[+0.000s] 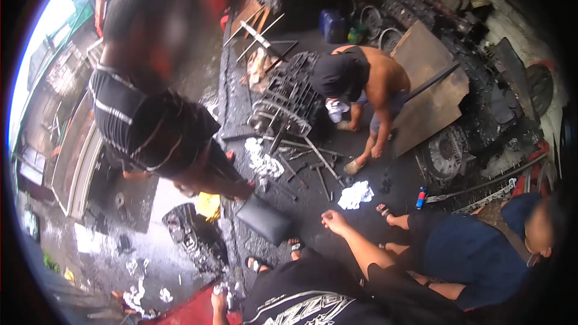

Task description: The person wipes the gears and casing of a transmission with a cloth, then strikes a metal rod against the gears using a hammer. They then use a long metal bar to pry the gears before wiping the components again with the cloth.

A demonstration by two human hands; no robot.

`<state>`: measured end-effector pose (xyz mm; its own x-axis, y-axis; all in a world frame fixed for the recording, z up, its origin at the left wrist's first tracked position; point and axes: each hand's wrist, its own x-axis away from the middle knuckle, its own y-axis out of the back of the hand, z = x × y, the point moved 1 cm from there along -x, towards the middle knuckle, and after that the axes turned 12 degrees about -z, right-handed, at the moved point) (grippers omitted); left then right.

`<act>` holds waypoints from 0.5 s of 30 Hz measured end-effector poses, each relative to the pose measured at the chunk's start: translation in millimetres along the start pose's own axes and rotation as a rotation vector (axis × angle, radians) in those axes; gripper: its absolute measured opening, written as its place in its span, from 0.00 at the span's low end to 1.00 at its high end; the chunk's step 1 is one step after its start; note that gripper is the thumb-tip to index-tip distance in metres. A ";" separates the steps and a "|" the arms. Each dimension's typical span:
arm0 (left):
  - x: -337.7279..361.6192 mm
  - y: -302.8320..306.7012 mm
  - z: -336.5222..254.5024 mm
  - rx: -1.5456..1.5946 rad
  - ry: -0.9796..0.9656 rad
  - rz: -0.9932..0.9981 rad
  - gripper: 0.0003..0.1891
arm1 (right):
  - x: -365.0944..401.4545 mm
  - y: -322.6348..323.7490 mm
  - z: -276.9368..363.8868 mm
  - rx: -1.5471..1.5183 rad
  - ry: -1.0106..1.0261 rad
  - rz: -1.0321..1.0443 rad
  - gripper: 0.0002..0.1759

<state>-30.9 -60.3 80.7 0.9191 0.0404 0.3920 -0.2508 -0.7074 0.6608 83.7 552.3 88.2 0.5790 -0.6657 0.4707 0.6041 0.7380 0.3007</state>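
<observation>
My right hand (334, 221) is stretched forward over the dark floor with its fingers curled; whatever they hold, if anything, is too small to make out. Just beyond it lies a crumpled white rag (356, 195). At the lower left, my left hand (219, 304) is closed around a whitish crumpled rag (223, 290), beside a red surface (186, 312). Ahead of my sandalled feet is a black padded block (264, 219). Further off, a bent-over person (376, 78) works beside a greasy engine block (286, 93), with long-handled tools (322, 177) on the ground.
A standing person (141, 120) in a striped shirt leans in at left, near a yellow cloth (208, 206) and a dark engine part (192, 235). Another person (475, 253) sits at right, near a blue-and-red can (421, 197). A brown board (427, 87) leans on engine parts behind.
</observation>
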 end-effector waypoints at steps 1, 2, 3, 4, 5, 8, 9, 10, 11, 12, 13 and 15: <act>-3.0 4.7 -15.9 -0.113 0.029 -0.052 0.21 | 4.3 -7.8 8.3 0.009 0.019 0.004 0.10; -11.9 6.3 -31.1 -0.218 0.051 -0.106 0.26 | 12.1 -15.3 12.0 0.009 -0.016 0.021 0.10; -18.9 10.0 -41.0 -0.236 0.090 -0.121 0.25 | 20.6 -19.6 12.3 0.011 -0.049 0.036 0.10; -25.5 12.2 -52.5 -0.252 0.129 -0.132 0.24 | 27.1 -21.7 9.4 0.017 -0.082 0.047 0.10; -14.4 20.5 -87.8 -0.138 0.108 -0.122 0.22 | 32.3 -22.6 -1.7 0.046 -0.082 0.068 0.09; -10.8 23.1 -96.8 0.004 0.107 -0.074 0.20 | 41.3 -5.0 -56.1 0.134 -0.242 0.128 0.09; -11.6 20.3 -84.5 -0.019 0.114 -0.067 0.20 | 42.9 4.5 -77.4 0.180 -0.283 0.127 0.09; -12.7 15.0 -62.3 -0.043 0.119 -0.059 0.19 | 46.3 14.3 -91.0 0.236 -0.333 0.092 0.10; -5.5 12.3 -52.6 0.001 0.141 -0.058 0.20 | 48.8 22.5 -98.1 0.289 -0.383 0.053 0.11; 1.3 10.6 -43.3 -0.083 0.138 -0.055 0.20 | 49.1 30.4 -104.2 0.319 -0.415 0.046 0.11; 10.2 8.2 -27.9 -0.085 0.187 -0.031 0.21 | 50.1 39.0 -108.2 0.350 -0.448 0.038 0.11; 32.2 1.9 -13.1 -0.109 0.274 0.004 0.21 | 47.5 46.8 -111.1 0.374 -0.462 0.027 0.11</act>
<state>-5.7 -51.1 103.0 0.8055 0.2375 0.5429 -0.2988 -0.6284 0.7182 200.3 543.0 32.4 0.2421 -0.5913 0.7692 0.3099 0.7984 0.5162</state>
